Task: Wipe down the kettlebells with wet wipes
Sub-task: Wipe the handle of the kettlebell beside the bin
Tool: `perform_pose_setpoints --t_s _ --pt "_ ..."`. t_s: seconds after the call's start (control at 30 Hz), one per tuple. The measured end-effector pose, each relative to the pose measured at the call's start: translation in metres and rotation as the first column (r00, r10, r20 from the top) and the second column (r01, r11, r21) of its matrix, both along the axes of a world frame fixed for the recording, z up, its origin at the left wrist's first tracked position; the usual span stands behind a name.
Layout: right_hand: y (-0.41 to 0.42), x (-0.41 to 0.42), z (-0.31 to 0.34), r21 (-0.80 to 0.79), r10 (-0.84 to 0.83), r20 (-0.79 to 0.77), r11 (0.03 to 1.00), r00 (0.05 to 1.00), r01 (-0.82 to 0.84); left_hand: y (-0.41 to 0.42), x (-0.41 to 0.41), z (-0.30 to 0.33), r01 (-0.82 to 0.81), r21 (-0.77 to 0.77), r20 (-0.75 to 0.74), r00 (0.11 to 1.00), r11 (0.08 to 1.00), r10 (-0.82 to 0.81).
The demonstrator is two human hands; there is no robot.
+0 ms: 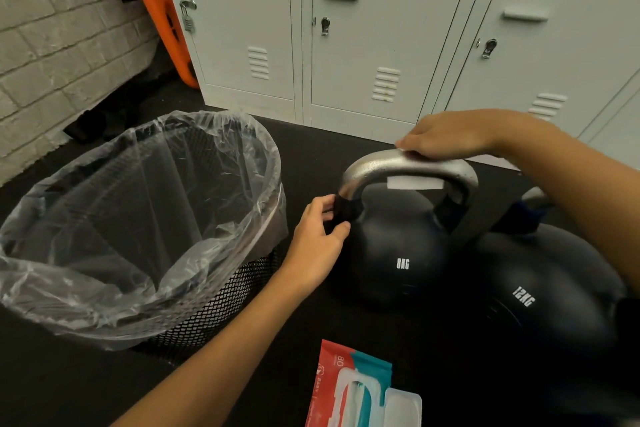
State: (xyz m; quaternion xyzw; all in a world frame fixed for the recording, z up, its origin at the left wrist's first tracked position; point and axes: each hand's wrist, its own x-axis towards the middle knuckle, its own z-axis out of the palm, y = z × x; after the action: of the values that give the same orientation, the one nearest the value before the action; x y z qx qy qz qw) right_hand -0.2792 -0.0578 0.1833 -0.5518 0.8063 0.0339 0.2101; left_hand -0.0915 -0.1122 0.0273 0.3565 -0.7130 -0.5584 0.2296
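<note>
The smaller black kettlebell [398,253] has "8KG" on its side in white letters. The bigger kettlebell [540,288] next to it says "12KG" in white. The red and blue pack of wipes [332,381] on the floor shows the number "80" and the word "BABY"; the other words are too small to read.

Left hand [317,239] reaching forward, fingers and thumb pinching; right hand [446,137] palm-down, fingers curled, gripping.
</note>
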Motion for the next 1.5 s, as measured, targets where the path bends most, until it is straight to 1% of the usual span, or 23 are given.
perform_pose_setpoints --t_s 0.07,0.17,0.27,0.33,0.4,0.47,0.53,0.67,0.77,0.83,0.87,0.93,1.0,1.07,1.1,1.13,1.17,1.2,1.23,1.27,1.3,1.37,1.5 --pt "-0.015 0.018 -0.006 -0.014 0.066 -0.1 0.998 0.993 -0.068 0.001 -0.003 0.001 -0.021 -0.004 -0.001 1.0 1.0 0.021" --pt "-0.027 0.046 -0.024 -0.05 0.187 -0.258 0.977 0.948 -0.206 0.004 -0.008 0.005 -0.059 -0.012 0.022 0.998 0.998 0.059" --pt "-0.023 0.055 -0.041 -0.087 0.308 -0.434 0.921 0.847 -0.38 0.008 -0.013 0.011 -0.084 -0.044 0.076 0.993 0.996 0.087" --pt "-0.013 0.048 -0.048 -0.134 0.371 -0.497 0.86 0.784 -0.492 0.008 -0.015 0.015 -0.09 -0.052 0.103 0.99 0.995 0.095" --pt "0.002 0.033 -0.05 -0.211 0.419 -0.507 0.787 0.753 -0.579 0.007 -0.017 0.017 -0.115 -0.051 0.11 0.987 0.992 0.12" --pt "0.017 0.014 -0.053 -0.355 0.424 -0.466 0.714 0.776 -0.603 0.008 -0.019 0.019 -0.153 -0.05 0.117 0.981 0.987 0.157" --pt "0.031 -0.008 -0.055 -0.49 0.392 -0.426 0.658 0.815 -0.572 0.01 -0.023 0.021 -0.197 -0.031 0.123 0.972 0.98 0.2" --pt "0.056 -0.034 -0.055 -0.591 0.391 -0.351 0.612 0.851 -0.525 0.015 -0.03 0.023 -0.291 0.033 0.078 0.955 0.956 0.287" --pt "0.058 -0.032 -0.059 -0.638 0.385 -0.353 0.567 0.853 -0.521 0.018 -0.026 0.019 -0.289 0.08 0.017 0.957 0.954 0.289" --pt "0.048 -0.021 -0.061 -0.612 0.387 -0.418 0.549 0.822 -0.57 0.02 -0.021 0.015 -0.246 0.092 -0.02 0.968 0.965 0.249" --pt "0.04 -0.014 -0.062 -0.569 0.399 -0.468 0.547 0.789 -0.614 0.021 -0.018 0.014 -0.228 0.092 -0.034 0.972 0.969 0.232" --pt "0.024 0.0 -0.062 -0.432 0.435 -0.57 0.563 0.697 -0.705 0.021 -0.016 0.01 -0.206 0.086 -0.051 0.976 0.975 0.211" --pt "0.007 0.015 -0.062 -0.283 0.493 -0.626 0.578 0.604 -0.765 0.019 -0.015 0.008 -0.195 0.077 -0.055 0.978 0.978 0.199" --pt "-0.008 0.034 -0.062 -0.173 0.525 -0.629 0.624 0.574 -0.762 0.018 -0.014 0.006 -0.192 0.08 -0.053 0.979 0.978 0.196" --pt "-0.015 0.041 -0.062 -0.13 0.521 -0.622 0.666 0.584 -0.734 0.018 -0.014 0.005 -0.194 0.083 -0.054 0.979 0.978 0.199" --pt "-0.021 0.043 -0.061 -0.115 0.5 -0.604 0.716 0.62 -0.689 0.018 -0.013 0.004 -0.197 0.087 -0.061 0.977 0.976 0.203" --pt "-0.024 0.043 -0.057 -0.147 0.46 -0.555 0.765 0.693 -0.627 0.017 -0.013 0.004 -0.203 0.095 -0.071 0.975 0.975 0.21" --pt "-0.026 0.041 -0.05 -0.212 0.398 -0.47 0.815 0.788 -0.539 0.017 -0.013 0.004 -0.207 0.107 -0.082 0.973 0.973 0.216" --pt "-0.026 0.038 -0.043 -0.283 0.332 -0.343 0.856 0.879 -0.433 0.016 -0.013 0.004 -0.206 0.123 -0.092 0.972 0.971 0.218" --pt "-0.023 0.032 -0.039 -0.337 0.274 -0.196 0.883 0.942 -0.327 0.017 -0.012 0.005 -0.201 0.138 -0.099 0.971 0.97 0.216" --pt "-0.019 0.027 -0.035 -0.361 0.238 -0.086 0.898 0.968 -0.252 0.017 -0.011 0.005 -0.193 0.149 -0.101 0.973 0.97 0.209" --pt "-0.004 0.016 -0.03 -0.398 0.194 0.045 0.903 0.98 -0.161 0.017 -0.01 0.005 -0.179 0.156 -0.102 0.975 0.971 0.196" --pt "0.031 -0.007 -0.029 -0.525 0.163 0.159 0.849 0.974 -0.056 0.018 -0.009 0.005 -0.166 0.161 -0.111 0.976 0.973 0.185"
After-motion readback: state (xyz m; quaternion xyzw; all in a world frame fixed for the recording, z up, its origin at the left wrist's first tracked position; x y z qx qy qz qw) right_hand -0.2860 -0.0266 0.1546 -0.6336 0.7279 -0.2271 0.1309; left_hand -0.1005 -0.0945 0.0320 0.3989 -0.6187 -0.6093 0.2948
